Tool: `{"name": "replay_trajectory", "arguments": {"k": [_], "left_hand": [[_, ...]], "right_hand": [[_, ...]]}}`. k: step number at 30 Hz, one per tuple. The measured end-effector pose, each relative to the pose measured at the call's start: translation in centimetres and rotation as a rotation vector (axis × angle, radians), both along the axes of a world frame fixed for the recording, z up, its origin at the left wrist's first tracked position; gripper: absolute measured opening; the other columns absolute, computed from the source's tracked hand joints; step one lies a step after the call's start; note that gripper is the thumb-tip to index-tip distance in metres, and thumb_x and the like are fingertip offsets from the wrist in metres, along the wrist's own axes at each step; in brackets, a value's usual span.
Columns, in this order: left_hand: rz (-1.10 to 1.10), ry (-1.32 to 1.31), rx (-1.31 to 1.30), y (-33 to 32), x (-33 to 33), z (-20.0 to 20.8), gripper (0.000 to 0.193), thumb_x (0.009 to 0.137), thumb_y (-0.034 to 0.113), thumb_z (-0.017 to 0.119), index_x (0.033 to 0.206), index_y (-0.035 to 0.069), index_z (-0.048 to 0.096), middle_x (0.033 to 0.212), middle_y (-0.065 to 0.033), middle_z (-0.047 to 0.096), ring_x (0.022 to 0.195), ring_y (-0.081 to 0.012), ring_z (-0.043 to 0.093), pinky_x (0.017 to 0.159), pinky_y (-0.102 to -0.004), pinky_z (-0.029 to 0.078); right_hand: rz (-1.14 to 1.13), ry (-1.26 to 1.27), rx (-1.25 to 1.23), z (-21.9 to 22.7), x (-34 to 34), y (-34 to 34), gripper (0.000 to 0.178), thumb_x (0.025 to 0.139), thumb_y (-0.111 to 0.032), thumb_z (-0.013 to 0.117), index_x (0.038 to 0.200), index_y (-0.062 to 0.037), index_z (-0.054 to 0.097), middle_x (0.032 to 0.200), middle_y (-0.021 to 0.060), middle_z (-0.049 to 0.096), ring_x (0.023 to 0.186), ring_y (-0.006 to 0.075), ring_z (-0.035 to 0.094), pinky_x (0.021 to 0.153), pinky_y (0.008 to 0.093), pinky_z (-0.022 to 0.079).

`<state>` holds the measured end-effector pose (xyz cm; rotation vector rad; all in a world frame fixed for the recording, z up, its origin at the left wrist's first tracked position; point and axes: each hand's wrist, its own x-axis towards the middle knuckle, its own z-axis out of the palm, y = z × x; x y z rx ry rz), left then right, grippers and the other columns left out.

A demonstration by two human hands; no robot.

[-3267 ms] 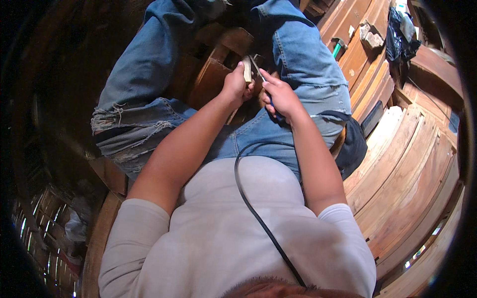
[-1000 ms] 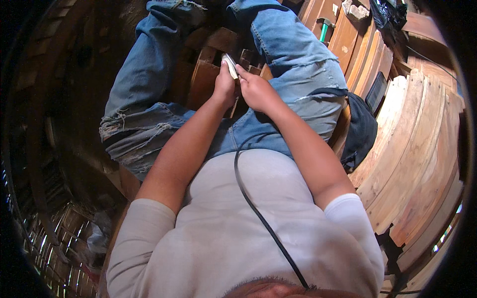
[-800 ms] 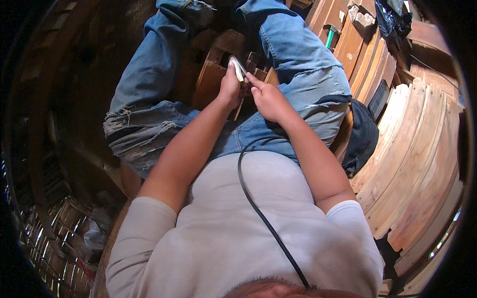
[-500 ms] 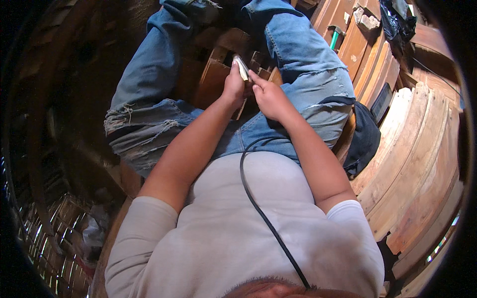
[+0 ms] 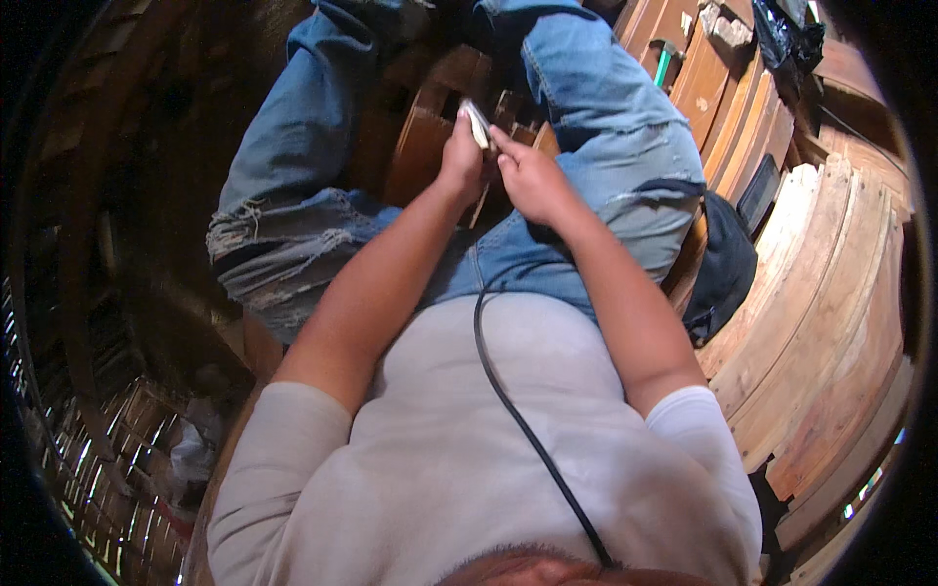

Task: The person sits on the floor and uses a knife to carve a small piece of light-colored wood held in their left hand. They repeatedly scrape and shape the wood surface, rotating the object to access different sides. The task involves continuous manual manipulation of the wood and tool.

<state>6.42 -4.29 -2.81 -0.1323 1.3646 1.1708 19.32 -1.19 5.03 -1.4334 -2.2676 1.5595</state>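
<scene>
My left hand (image 5: 462,161) is closed around a small, narrow pale piece (image 5: 480,130) with a shiny grey strip along it. Its exact kind is too small to tell. Close against its right side, my right hand (image 5: 533,183) has its index finger pointed at the piece and its other fingers curled. Whatever those curled fingers hold, if anything, is hidden. Both hands are above the gap between my legs in torn blue jeans (image 5: 596,88). Brown wooden pieces (image 5: 420,137) lie below and beyond the hands.
To the right are curved wooden planks (image 5: 811,293), a dark cloth bag (image 5: 723,269) and a flat dark device (image 5: 756,192). Farther off lie a green-handled tool (image 5: 663,66) and a black plastic bag (image 5: 787,44). A black cable (image 5: 518,420) runs down my shirt.
Both hands stay together on the pale piece and have shifted only slightly. The whole view has moved a little. Nothing was let go or taken up.
</scene>
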Motion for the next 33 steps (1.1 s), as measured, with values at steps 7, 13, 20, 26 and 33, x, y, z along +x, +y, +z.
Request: {"name": "replay_trajectory", "arguments": {"k": [7,13,20,26,33], "left_hand": [[-0.022,0.033,-0.001,-0.1,-0.1,-0.1,0.061,0.104,0.063,0.033,0.11,0.01,0.063,0.086,-0.006,0.064,0.071,-0.0188,0.062,0.059,-0.0344,0.051],[-0.054,0.014,-0.062,-0.6,0.7,2.0,0.065,0.107,0.058,0.033,0.13,0.003,0.059,0.111,-0.0117,0.065,0.098,-0.0213,0.064,0.085,-0.0382,0.051],[-0.001,0.039,-0.043,-0.2,0.6,-0.6,0.066,0.106,0.06,0.035,0.123,0.001,0.061,0.108,-0.0131,0.067,0.095,-0.0222,0.065,0.082,-0.0401,0.052],[0.023,0.029,-0.027,-0.5,0.4,-2.7,0.071,0.106,0.06,0.034,0.136,-0.002,0.055,0.118,-0.0178,0.065,0.102,-0.0256,0.066,0.091,-0.0406,0.051],[0.013,0.032,-0.051,-0.7,0.9,-0.7,0.07,0.105,0.063,0.033,0.115,0.002,0.066,0.096,-0.0093,0.068,0.08,-0.019,0.065,0.068,-0.0347,0.051]], "right_hand": [[0.006,-0.045,-0.016,-0.1,0.2,-0.2,0.048,0.103,-0.018,0.045,0.15,-0.0151,0.051,0.121,0.0314,0.066,0.112,0.0435,0.066,0.099,0.0415,0.049],[-0.006,0.002,0.049,-0.3,0.7,-1.1,0.048,0.103,-0.019,0.047,0.15,-0.0156,0.051,0.12,0.0329,0.065,0.112,0.0446,0.065,0.098,0.0418,0.05],[-0.016,-0.005,0.023,-0.9,0.2,-0.6,0.046,0.103,-0.019,0.048,0.148,-0.0108,0.052,0.12,0.0317,0.065,0.112,0.0451,0.065,0.098,0.0416,0.05],[0.017,-0.071,-0.027,0.2,-0.2,-0.2,0.046,0.103,-0.019,0.047,0.148,-0.0115,0.053,0.123,0.0328,0.064,0.116,0.0442,0.064,0.101,0.0419,0.049],[-0.004,-0.069,-0.041,-0.1,0.3,-0.3,0.047,0.102,-0.019,0.048,0.148,-0.0126,0.053,0.126,0.0329,0.063,0.118,0.0435,0.063,0.101,0.0414,0.049]]}}
